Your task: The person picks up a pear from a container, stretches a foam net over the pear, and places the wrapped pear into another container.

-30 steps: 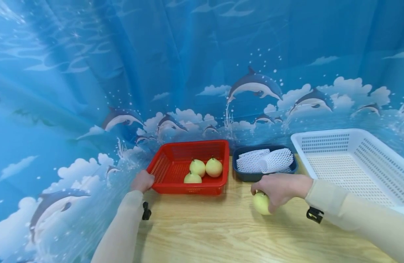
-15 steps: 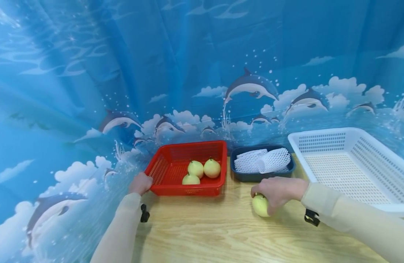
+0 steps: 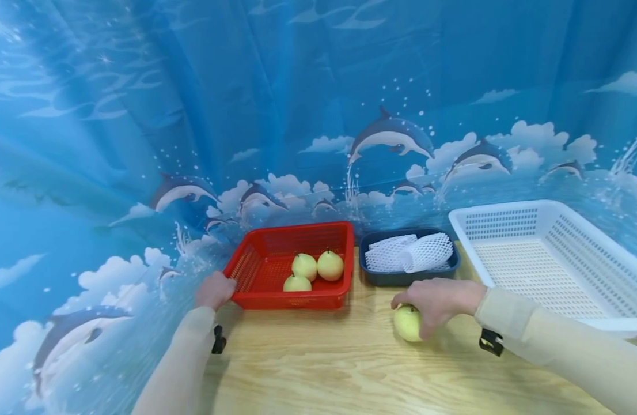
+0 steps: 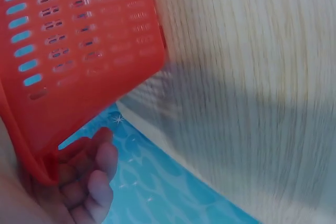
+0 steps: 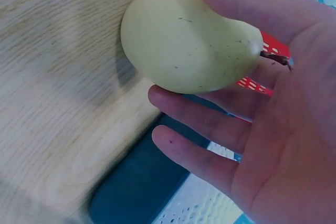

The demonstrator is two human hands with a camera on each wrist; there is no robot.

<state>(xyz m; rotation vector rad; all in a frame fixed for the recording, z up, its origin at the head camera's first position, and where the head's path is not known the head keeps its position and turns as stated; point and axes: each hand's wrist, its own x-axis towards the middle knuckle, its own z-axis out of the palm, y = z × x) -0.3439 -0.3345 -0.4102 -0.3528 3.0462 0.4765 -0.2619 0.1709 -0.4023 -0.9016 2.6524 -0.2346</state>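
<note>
My left hand (image 3: 215, 290) grips the left front corner of the red basket (image 3: 292, 301); in the left wrist view its fingers (image 4: 100, 182) curl beneath the basket's rim (image 4: 31, 156). Inside the basket lie three pale yellow-green pears (image 3: 330, 266). Another pear (image 3: 407, 323) is held by my right hand (image 3: 439, 302) at the wooden table, in front of the dark tray. The right wrist view shows thumb and fingers around this pear (image 5: 184, 40), its stem toward the palm, with two fingers (image 5: 194, 153) spread below it.
A dark blue tray (image 3: 386, 279) holding white foam net sleeves (image 3: 427, 252) stands right of the red basket. Farther right is a large white basket (image 3: 479, 259). Behind them hangs a blue dolphin-print curtain (image 3: 298, 115). Wooden tabletop (image 3: 318, 363) lies in front.
The whole head view has shifted slightly, moving the scene a little to the left. Both hands keep their holds, the left on the basket and the right on the pear.
</note>
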